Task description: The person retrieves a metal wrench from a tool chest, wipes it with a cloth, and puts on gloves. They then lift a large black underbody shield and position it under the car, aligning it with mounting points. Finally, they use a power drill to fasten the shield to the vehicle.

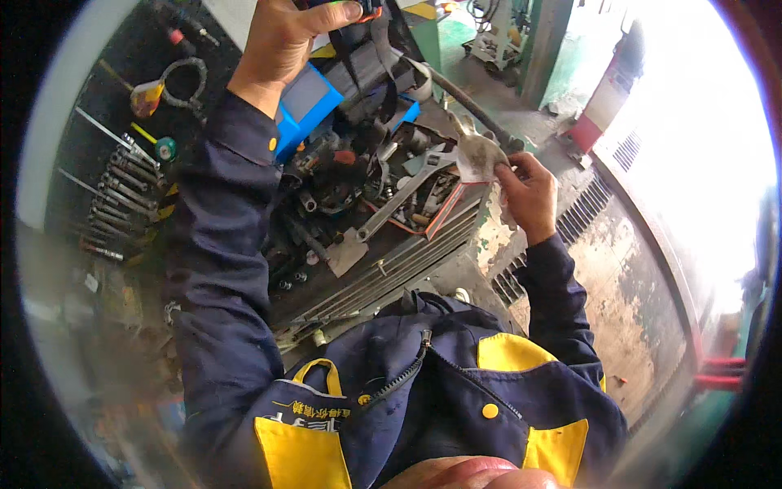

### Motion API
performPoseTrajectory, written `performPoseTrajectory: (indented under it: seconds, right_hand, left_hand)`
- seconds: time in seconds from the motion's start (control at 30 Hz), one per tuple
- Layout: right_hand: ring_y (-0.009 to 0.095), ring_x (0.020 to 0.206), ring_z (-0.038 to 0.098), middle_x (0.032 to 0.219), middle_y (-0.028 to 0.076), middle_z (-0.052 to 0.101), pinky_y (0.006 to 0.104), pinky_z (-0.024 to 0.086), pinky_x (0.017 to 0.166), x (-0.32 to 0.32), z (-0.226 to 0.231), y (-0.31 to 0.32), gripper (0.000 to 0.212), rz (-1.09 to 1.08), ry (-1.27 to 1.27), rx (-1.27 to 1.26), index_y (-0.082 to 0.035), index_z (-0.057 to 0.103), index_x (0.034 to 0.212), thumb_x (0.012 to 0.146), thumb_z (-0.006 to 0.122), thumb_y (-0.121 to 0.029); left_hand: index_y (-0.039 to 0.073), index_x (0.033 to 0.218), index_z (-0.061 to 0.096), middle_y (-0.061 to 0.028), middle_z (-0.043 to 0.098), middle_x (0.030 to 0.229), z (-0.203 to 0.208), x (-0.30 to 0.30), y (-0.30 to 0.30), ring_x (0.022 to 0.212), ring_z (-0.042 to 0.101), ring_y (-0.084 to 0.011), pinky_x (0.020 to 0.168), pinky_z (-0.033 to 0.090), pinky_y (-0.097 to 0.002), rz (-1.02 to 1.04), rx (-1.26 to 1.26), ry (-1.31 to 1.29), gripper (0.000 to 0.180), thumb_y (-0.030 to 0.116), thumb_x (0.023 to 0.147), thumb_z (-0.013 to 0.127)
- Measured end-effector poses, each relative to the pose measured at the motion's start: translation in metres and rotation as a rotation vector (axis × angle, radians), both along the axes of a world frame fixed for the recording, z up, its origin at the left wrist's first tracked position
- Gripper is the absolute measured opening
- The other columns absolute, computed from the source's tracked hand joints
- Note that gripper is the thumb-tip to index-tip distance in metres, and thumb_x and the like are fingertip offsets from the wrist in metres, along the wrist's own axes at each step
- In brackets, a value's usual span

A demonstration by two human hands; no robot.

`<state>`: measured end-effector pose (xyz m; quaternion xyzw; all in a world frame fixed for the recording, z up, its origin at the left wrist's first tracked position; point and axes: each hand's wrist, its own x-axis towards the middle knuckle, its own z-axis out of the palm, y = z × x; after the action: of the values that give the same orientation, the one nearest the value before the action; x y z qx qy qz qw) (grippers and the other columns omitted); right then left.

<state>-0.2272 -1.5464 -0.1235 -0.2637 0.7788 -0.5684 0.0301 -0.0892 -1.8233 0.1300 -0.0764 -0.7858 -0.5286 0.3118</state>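
My left hand (281, 39) is up at the top edge, closed with its thumb over a dark object with an orange edge (371, 13); most of that object is cut off. My right hand (531, 196) pinches the lower edge of a pale grey, curved sheet-like piece (479, 155), whose material I cannot make out. The piece is at the right end of a red-edged tray (444, 213) full of small metal parts. Across the tray lies a large adjustable wrench (407, 189), slanting down to the left. A blue-and-grey bin (308, 110) is beside my left wrist.
Several wrenches (122, 191) lie in a row at the left, near a green tape measure (165, 148) and a coiled ring (186, 81). Dark tools and sockets crowd the bench middle. A dark bar (464, 102) slants behind the tray. Floor grates (586, 208) are at the right.
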Motion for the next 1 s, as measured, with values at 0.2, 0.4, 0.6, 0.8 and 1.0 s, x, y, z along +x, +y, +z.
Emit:
performPoseTrajectory:
  seconds: [0.2,0.4,0.6,0.8,1.0]
  right_hand:
    - [0.009,0.06,0.06,0.069,0.004,0.066,0.0284,0.046,0.057,-0.003,-0.019,0.049,0.02,-0.145,-0.062,-0.067,0.0,0.074,0.099,0.089,0.075,-0.018]
    - [0.008,0.055,0.059,0.066,0.002,0.065,0.0273,0.044,0.053,0.005,-0.034,0.082,0.02,-0.193,-0.158,-0.13,0.0,0.074,0.099,0.09,0.076,-0.019]
    - [0.008,0.053,0.059,0.066,0.002,0.066,0.0262,0.044,0.051,0.012,-0.043,0.09,0.019,-0.202,-0.135,-0.118,-0.001,0.074,0.098,0.091,0.076,-0.018]
    - [0.007,0.053,0.06,0.067,0.002,0.066,0.0249,0.042,0.05,0.022,-0.045,0.081,0.018,-0.101,-0.219,-0.204,0.001,0.072,0.098,0.092,0.075,-0.015]
    - [0.006,0.052,0.056,0.066,0.001,0.064,0.0251,0.041,0.049,0.034,-0.037,0.07,0.015,-0.085,-0.216,-0.183,0.001,0.072,0.098,0.093,0.073,-0.013]
  left_hand:
    - [0.002,0.119,0.065,-0.0075,0.07,0.104,-0.044,-0.049,-0.003,0.094,0.071,-0.0228,0.08,0.061,-0.0368,-0.183,0.222,0.145,0.042,0.013,0.08,0.076]
    - [-0.001,0.123,0.062,-0.0114,0.072,0.109,-0.125,-0.064,-0.033,0.098,0.073,-0.0236,0.092,0.059,-0.0356,-0.155,0.48,0.037,0.042,0.006,0.084,0.075]
    - [-0.001,0.115,0.063,-0.013,0.073,0.101,-0.206,-0.059,-0.036,0.085,0.074,-0.0236,0.081,0.06,-0.0324,0.124,0.57,-0.014,0.032,0.009,0.086,0.075]
    - [0.002,0.108,0.065,-0.0068,0.072,0.092,-0.231,-0.05,-0.036,0.072,0.069,-0.0158,0.068,0.054,-0.0297,0.309,0.572,-0.12,0.032,0.01,0.082,0.08]
    - [0.003,0.102,0.066,-0.0058,0.072,0.088,-0.245,-0.05,-0.042,0.07,0.066,-0.0137,0.063,0.05,-0.0287,0.366,0.586,-0.046,0.028,0.011,0.079,0.081]
